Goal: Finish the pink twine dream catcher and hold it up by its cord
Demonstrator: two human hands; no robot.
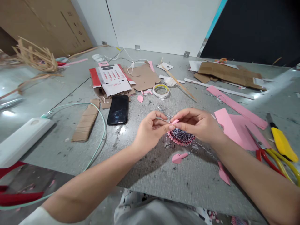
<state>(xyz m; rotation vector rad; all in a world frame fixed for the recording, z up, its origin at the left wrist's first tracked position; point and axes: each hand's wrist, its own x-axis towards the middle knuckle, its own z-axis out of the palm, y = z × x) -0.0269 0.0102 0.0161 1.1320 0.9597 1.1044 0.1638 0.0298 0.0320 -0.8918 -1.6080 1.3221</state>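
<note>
Both my hands meet over the middle of the grey mat [192, 178]. My left hand [150, 129] is closed, fingers pinching a small pink paper piece [174, 122]. My right hand [198, 123] is closed too, pinching the same pink piece from the other side. Just under the fingers hangs a round woven disc [181, 137] of dark twine with a rim of pink paper petals. Black-and-white twine [203, 149] trails from it to the right. A loose pink paper cutout [179, 157] lies on the mat below the disc.
A black phone [118, 109] lies left of my hands, beside a corrugated cardboard strip [85, 120] and a green cable [102, 125]. Tape roll [161, 90], stick [179, 82] and a red-white box [110, 79] sit behind. Pink paper sheets [234, 128], scissors [269, 153] and a yellow knife [281, 140] lie right.
</note>
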